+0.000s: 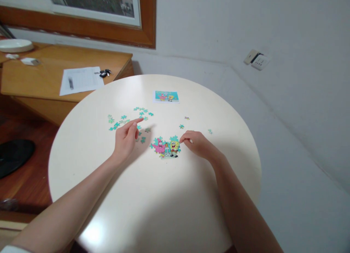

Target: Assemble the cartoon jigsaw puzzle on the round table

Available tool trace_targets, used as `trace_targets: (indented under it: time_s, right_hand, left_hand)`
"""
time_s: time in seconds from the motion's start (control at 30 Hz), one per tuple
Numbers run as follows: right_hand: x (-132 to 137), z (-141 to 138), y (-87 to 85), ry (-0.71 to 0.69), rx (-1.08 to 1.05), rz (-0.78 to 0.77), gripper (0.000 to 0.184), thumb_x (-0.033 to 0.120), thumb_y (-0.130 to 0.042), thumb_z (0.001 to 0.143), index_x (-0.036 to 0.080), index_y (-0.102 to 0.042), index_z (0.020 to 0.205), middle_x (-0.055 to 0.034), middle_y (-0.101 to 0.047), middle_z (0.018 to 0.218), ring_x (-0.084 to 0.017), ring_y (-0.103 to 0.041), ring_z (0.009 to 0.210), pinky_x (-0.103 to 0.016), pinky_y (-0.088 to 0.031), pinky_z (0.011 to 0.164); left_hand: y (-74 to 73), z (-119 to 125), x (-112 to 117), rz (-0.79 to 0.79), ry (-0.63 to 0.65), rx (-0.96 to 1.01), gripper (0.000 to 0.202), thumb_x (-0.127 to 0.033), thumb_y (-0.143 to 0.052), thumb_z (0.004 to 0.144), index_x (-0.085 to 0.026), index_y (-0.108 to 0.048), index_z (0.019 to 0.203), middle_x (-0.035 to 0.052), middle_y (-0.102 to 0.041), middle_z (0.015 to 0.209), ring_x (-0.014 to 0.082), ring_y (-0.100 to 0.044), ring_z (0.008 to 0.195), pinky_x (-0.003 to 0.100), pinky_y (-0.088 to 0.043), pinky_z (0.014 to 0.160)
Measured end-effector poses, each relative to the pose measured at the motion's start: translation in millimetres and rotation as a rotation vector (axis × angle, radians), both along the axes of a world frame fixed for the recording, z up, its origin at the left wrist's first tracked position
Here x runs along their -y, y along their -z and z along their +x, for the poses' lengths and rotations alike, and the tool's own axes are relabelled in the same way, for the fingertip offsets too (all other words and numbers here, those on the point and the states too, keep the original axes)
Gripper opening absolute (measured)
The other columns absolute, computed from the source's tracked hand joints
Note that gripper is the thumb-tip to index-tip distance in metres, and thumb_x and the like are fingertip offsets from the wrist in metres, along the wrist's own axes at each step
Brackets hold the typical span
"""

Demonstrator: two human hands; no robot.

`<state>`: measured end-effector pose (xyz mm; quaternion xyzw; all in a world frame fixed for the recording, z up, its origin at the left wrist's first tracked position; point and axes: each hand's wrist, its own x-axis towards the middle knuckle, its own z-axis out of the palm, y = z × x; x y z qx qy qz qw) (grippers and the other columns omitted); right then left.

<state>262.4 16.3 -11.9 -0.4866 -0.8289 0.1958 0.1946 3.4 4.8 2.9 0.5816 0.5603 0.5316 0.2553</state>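
Part-built puzzle between the hands, nearer the right.

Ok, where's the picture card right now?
In the head view, the picture card lies above centre, near the far edge of the round table, beyond the partly assembled puzzle.

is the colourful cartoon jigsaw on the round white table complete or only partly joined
Only partly joined: the colourful cartoon jigsaw has a ragged upper edge, and loose teal jigsaw pieces lie near the left hand.
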Motion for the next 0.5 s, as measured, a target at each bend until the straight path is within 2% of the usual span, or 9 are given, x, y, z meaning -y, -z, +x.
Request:
trace_targets:
  time_s: [0.17, 0.37, 0.5]
  right_hand:
    - [0.9, -1.2, -1.9, 0.013, 0.027, -0.023, 0.03, 0.0, -0.045, 0.073, 0.017, -0.07, 0.071, -0.0043, -0.072, 0.08, -0.014, -0.065, 0.076, -0.026, -0.048, 0.076]
    - [0.1, -1.0, -1.0, 0.021, -0.052, 0.081, 0.028, 0.002, -0.045, 0.074, 0.018, -0.067, 0.072, -0.004, -0.07, 0.079, -0.014, -0.063, 0.076, -0.026, -0.048, 0.075]
    - [-0.8, -0.7, -0.4, 0.018, -0.058, 0.084, 0.028, 0.002, -0.044, 0.073, 0.018, -0.067, 0.07, -0.0042, -0.069, 0.079, -0.015, -0.063, 0.077, -0.028, -0.048, 0.076]
  left_hand:
    - [0.2, 1.2, 0.5, 0.003, 0.002, -0.002, 0.043, -0.038, -0.043, 0.083, -0.012, -0.074, 0.096, -0.0042, -0.042, 0.046, 0.0119, -0.04, 0.045, 0.025, -0.035, 0.051]
    - [-1.3, 0.1, -0.3, 0.004, 0.001, 0.008, 0.042, -0.039, -0.043, 0.082, -0.013, -0.074, 0.095, -0.0042, -0.042, 0.046, 0.0123, -0.041, 0.047, 0.026, -0.037, 0.053]
    - [-1.7, -1.9, -1.1, 0.009, 0.013, 0.021, 0.041, -0.042, -0.045, 0.083, -0.015, -0.074, 0.093, -0.0043, -0.042, 0.047, 0.0125, -0.041, 0.047, 0.027, -0.037, 0.054]
